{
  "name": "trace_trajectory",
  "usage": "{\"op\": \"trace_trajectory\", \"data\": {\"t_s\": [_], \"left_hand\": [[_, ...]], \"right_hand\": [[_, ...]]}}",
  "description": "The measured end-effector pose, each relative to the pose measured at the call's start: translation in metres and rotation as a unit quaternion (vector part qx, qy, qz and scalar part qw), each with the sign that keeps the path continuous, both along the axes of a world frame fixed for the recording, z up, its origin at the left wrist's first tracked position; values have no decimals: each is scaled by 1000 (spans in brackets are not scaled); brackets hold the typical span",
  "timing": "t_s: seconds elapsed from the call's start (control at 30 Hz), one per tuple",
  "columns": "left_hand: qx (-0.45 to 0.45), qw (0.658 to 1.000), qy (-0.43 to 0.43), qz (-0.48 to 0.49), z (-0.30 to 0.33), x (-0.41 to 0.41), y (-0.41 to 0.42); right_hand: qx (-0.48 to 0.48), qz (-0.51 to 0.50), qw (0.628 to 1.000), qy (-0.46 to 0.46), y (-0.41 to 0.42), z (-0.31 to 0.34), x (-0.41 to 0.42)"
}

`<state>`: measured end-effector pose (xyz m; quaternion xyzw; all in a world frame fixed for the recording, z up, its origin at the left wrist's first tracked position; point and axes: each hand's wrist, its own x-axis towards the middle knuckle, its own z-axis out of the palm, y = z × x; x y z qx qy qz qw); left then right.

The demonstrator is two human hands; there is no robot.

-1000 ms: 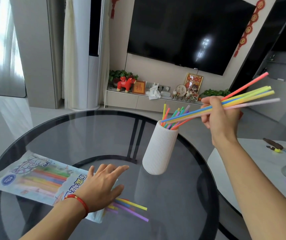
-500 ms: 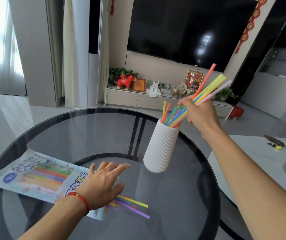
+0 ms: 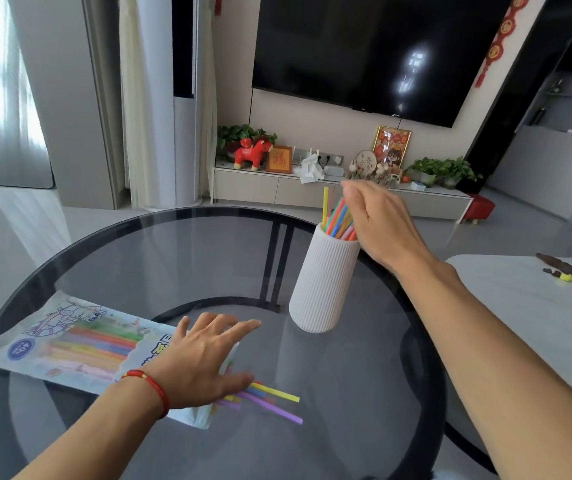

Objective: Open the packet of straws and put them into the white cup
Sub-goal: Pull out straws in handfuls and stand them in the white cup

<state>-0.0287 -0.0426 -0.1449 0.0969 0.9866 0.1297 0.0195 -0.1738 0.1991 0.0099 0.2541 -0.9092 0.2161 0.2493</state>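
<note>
**Straws: batch going into the white cup, more waiting in the packet**

Straws (image 3: 338, 218), assorted colours, are standing bunched in the white cup (image 3: 322, 282), their tops poking above the rim. The right hand (image 3: 378, 221) is hovering at those tops, fingers bent over the bundle; whether it is pinching the straws or merely touching them cannot be told, since the fingertips are turned away from the camera.

The packet (image 3: 80, 344) is lying flat on the glass table (image 3: 364, 393), near the left edge, well apart from the cup. The left hand (image 3: 205, 358) is resting on the packet's open end, fingers spread and straight, pinning it down. Several loose straws (image 3: 270, 398) are sticking out from under that hand onto the glass.

Handling note, as a judgement: the bundle should be let go only once its lower ends are seated in the cup, with a light touch, because the tall, narrow cup looks easy to tip. The packet should stay pinned so the next batch slides out cleanly.

Not legible: how deep the straws are sitting inside the cup, the count remaining in the packet, and the packet's opening, which the left hand is covering.
</note>
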Motion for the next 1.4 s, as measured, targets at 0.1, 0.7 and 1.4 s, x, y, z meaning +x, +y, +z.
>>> {"op": "trace_trajectory", "data": {"t_s": [0.1,0.7,1.4], "left_hand": [[-79,993,-88,-24,3,7,-6],[-93,995,-6,-20,6,3,-7],[-72,996,-45,-27,3,-1,-1]], "right_hand": [[-105,39,984,141,3,4,16],[258,191,930,-180,-56,-176,102],[-86,309,648,-690,25,-129,60]]}}
